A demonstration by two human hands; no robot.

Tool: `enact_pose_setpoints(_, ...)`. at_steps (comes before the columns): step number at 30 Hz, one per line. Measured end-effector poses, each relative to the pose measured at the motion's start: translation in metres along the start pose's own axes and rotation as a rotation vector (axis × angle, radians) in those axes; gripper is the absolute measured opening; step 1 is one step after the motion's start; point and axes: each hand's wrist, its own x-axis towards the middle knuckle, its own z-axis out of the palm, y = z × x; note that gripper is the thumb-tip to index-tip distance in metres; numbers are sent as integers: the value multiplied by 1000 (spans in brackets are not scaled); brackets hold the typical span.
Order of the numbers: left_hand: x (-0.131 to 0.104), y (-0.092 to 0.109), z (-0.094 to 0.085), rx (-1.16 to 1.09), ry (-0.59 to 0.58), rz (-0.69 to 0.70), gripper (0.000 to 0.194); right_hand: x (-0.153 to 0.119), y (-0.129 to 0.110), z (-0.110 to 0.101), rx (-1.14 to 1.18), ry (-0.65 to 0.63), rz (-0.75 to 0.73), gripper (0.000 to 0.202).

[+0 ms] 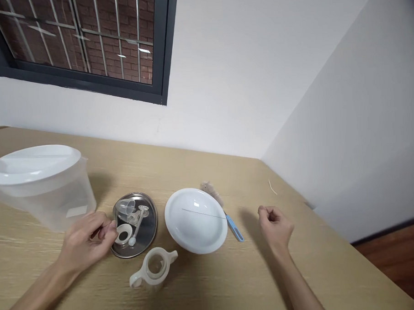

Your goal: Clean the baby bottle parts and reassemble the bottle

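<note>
Steel is the material nearest your left fingers (109, 230): they are curled loosely, pinched toward each other, at the left rim of the round stainless-steel dish (151, 230), grasping nothing that can be made out. Your left hand (89, 240) is touching or just short of that rim; which cannot be told. Inside the dish, immediately right of the fingertips, lies a white ring-shaped plastic collar (124, 233). Beyond it lie a small clear plastic cup (127, 207) tipped on its side and a clear spoon-like part (137, 224), its long axis running from near-left to far-right.

Your right hand (274, 225) is clenched loosely, empty, well apart from the dish on the wooden desk (301, 269).

Between the hands sits a white round plastic lid (195, 219), with a blue-handled brush (232, 224) behind it. A translucent two-handled bottle body (153, 266) lies near the dish. A large clear lidded tub (43, 185) stands at far left.
</note>
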Motion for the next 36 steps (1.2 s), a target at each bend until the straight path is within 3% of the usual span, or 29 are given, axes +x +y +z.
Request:
enact_pose_setpoints(7,-4,4,2,-29,-63,55,32,-16,-5,8,-20,-87,-93,34)
enact_pose_setpoints(16,-11,0,4,-166,-62,37,31,-25,-10,7,-28,-116,-177,37)
enact_pose_setpoints(23,-10,-4,2,-259,-81,78,31,-28,-13,6,-17,-121,-190,37)
enact_pose_setpoints(36,-9,-1,1,-207,-78,58,33,-28,-14,5,-45,-127,-189,38)
